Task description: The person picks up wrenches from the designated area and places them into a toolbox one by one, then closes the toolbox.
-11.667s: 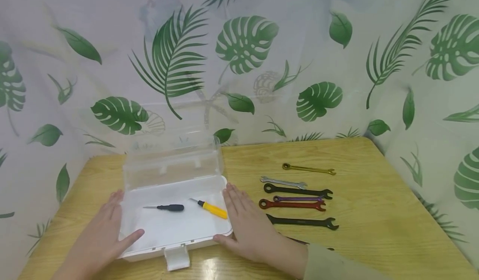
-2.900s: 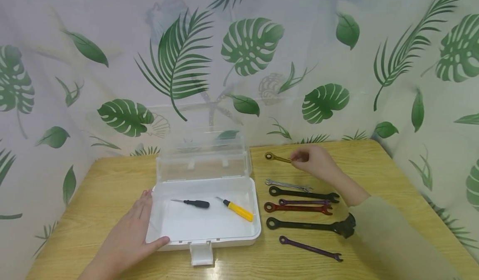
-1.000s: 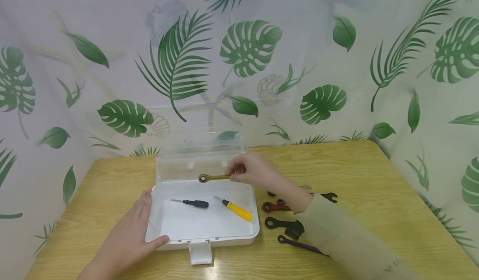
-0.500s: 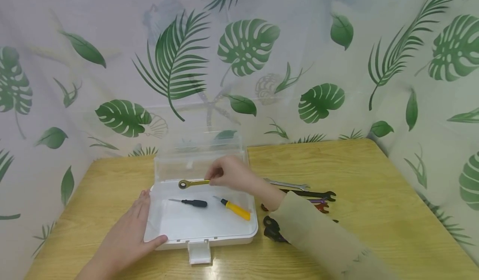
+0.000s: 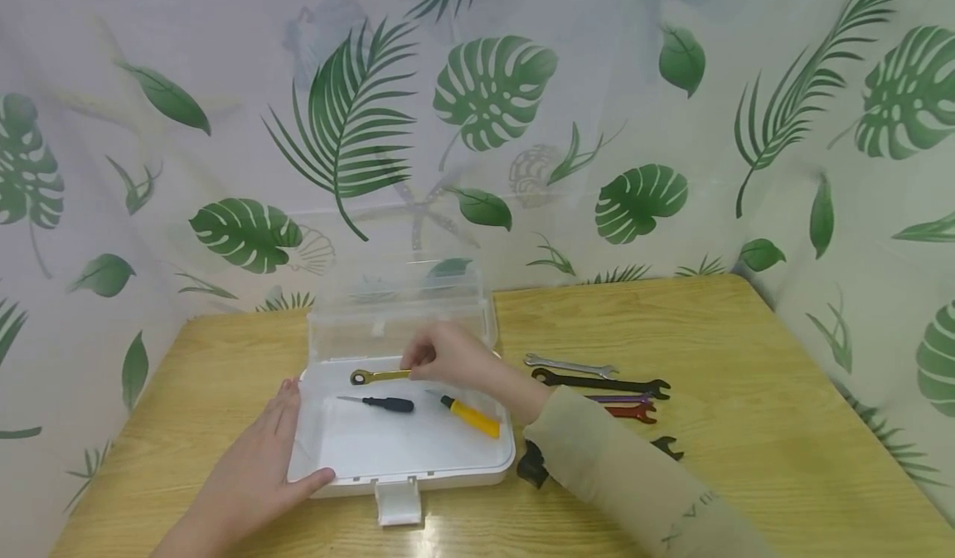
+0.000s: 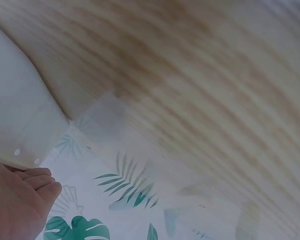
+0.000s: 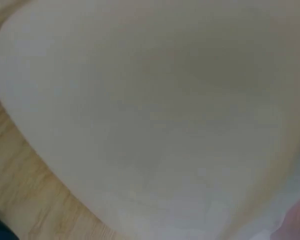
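Pinching a gold ratcheting wrench [image 5: 386, 375] by its shank in the right grip [image 5: 451, 359], with its ring end to the left, over the rear part of a white plastic tool case [image 5: 380, 448]. Cannot tell about contact with the case floor. Resting the left grip [image 5: 254, 454] along the case's left side, with fingers fairly straight and thumb over the front-left corner, apparently steadying. Probably busy stowing this wrench; likely needing next to lower it flat and ease the pinch. Calling for care around the black-handled screwdriver [image 5: 394, 405] just in front, the yellow-handled screwdriver [image 5: 475, 419] farther right, and the raised clear lid [image 5: 351, 336] behind, toward the back edge of the counter [image 5: 746, 376]. Seeing also, between the case and the counter's right edge, a silver open-end wrench [image 5: 570, 366], a long black wrench [image 5: 604, 383], a purple wrench [image 5: 627, 398], a red wrench [image 5: 636, 412] and a second black wrench [image 5: 668, 448], with the last three partly hidden by the sleeve [image 5: 597, 442].
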Demonstrator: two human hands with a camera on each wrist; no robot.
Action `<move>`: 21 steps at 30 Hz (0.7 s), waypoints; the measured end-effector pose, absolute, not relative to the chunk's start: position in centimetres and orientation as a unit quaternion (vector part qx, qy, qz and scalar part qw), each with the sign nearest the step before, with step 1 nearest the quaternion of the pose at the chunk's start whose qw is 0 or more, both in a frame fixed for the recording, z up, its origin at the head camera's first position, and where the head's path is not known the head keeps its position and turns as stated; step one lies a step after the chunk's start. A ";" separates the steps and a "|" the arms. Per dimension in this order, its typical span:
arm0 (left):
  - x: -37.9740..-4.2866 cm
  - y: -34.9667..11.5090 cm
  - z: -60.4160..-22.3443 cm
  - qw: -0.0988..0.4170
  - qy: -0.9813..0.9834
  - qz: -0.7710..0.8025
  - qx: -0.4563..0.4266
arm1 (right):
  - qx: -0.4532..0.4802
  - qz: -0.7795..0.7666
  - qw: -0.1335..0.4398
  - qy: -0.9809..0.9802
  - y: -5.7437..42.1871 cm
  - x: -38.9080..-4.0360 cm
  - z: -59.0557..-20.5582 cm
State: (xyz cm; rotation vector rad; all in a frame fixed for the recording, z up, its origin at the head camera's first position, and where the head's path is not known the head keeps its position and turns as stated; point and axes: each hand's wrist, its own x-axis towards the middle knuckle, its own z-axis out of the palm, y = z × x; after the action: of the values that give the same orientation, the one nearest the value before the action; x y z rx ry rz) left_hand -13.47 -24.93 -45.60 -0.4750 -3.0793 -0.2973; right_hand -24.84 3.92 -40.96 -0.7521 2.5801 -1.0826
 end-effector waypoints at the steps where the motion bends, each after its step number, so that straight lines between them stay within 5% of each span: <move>1: -13.5 -24.9 -45.6 0.008 -0.984 -0.095 -0.153 | -0.259 -0.371 0.122 0.883 3.9 -24.9 -41.0; 21: -13.4 -25.1 -45.7 0.019 -0.983 -0.099 -0.154 | -0.248 -0.412 0.125 0.868 4.2 -24.8 -40.7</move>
State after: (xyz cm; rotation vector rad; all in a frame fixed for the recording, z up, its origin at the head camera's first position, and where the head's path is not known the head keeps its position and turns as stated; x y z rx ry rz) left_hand -13.43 -25.14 -45.68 -0.4776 -3.0502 -0.3070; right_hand -24.78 4.17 -40.73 -0.7228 2.5277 -1.2013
